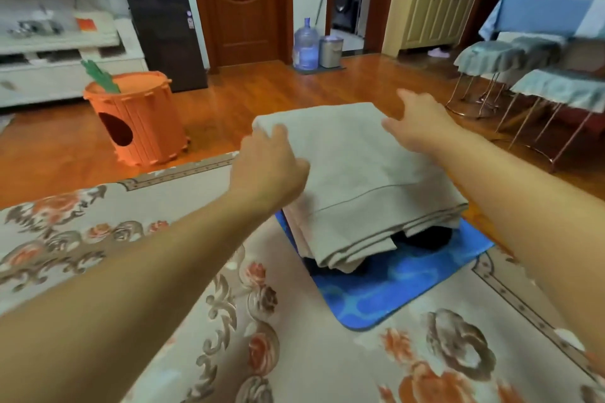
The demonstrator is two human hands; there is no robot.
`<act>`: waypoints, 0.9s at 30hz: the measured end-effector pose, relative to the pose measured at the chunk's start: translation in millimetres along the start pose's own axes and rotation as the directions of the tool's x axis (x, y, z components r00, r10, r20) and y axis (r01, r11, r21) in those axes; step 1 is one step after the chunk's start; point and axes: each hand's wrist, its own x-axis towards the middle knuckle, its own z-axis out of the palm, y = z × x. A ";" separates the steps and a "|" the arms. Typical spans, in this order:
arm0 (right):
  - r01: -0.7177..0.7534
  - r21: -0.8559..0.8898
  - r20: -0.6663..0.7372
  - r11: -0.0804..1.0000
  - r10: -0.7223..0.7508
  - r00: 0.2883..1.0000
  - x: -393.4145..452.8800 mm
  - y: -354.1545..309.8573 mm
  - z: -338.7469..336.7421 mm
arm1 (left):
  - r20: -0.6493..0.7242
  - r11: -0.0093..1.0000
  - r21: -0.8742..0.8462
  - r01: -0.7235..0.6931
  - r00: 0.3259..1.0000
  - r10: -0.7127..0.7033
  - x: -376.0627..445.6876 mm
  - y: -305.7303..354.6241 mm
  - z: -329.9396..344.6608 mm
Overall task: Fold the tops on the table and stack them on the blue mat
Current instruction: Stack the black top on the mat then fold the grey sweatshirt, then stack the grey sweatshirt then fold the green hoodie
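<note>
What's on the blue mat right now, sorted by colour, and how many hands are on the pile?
Beige folded tops: at least 1 on top; layers beneath cannot be separated
Black garments: 1 visible at the bottom
Blue mat: 1
Hands: 2, left hand gripping the top's far left corner, right hand flat at its far right edge
Total: 5

Wooden floor (262,85), brown door (239,3), orange bin (137,118), draped chairs (510,56).

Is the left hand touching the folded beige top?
Touching. In the head view the left hand lies on the far left corner of the folded beige top, its fingers curled over that edge with no gap showing.
</note>
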 end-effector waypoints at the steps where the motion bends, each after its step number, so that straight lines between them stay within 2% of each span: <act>1: 0.097 -0.005 -0.076 0.995 -0.097 0.992 6.6 -21.5 -1.8 | -0.036 0.998 -0.007 -0.055 0.998 0.054 17.9 10.5 -0.7; 3: 0.222 -0.081 -0.094 0.972 -0.229 0.969 21.5 -51.5 5.7 | -0.030 0.987 0.035 -0.159 0.987 0.160 58.8 26.7 7.4; 5: 0.225 -0.125 -0.032 0.966 -0.231 0.972 39.3 -58.4 30.0 | 0.042 0.962 0.139 -0.233 0.972 0.230 89.2 25.7 30.1; 7: 0.174 -0.158 0.064 0.972 -0.166 0.984 49.2 -45.6 71.1 | 0.146 0.952 0.212 -0.220 0.970 0.192 97.9 7.0 66.1; 10: 0.107 -0.148 0.088 0.983 -0.094 0.992 50.9 -26.7 119.5 | 0.176 0.962 0.228 -0.148 0.978 0.109 93.6 -16.1 101.0; 15: 0.101 -0.178 0.123 0.979 -0.079 0.989 44.8 -30.6 107.1 | 0.265 0.961 0.240 -0.140 0.961 0.074 91.8 -5.5 88.1; 18: 0.076 -0.265 0.305 0.961 0.009 0.952 24.9 -38.7 84.1 | 0.407 0.961 0.240 -0.137 0.913 0.028 54.3 -1.6 74.1; 21: 0.032 -0.340 0.426 0.940 0.124 0.896 -32.8 -44.0 63.0 | 0.526 0.987 0.072 -0.141 0.847 0.082 -10.5 -5.3 43.7; 23: -0.053 -0.317 0.434 0.947 0.194 0.880 -86.6 -43.0 55.2 | 0.532 0.990 -0.013 -0.137 0.838 0.123 -61.2 -17.9 17.1; 25: -0.135 -0.309 0.369 0.942 0.250 0.895 -138.5 -51.1 43.8 | 0.475 0.985 0.029 -0.170 0.869 0.137 -110.6 -41.2 -15.1; 27: -0.074 -0.373 0.293 0.925 0.193 0.937 -180.4 -78.0 26.4 | 0.383 0.974 0.128 -0.185 0.915 0.123 -151.7 -75.4 -53.6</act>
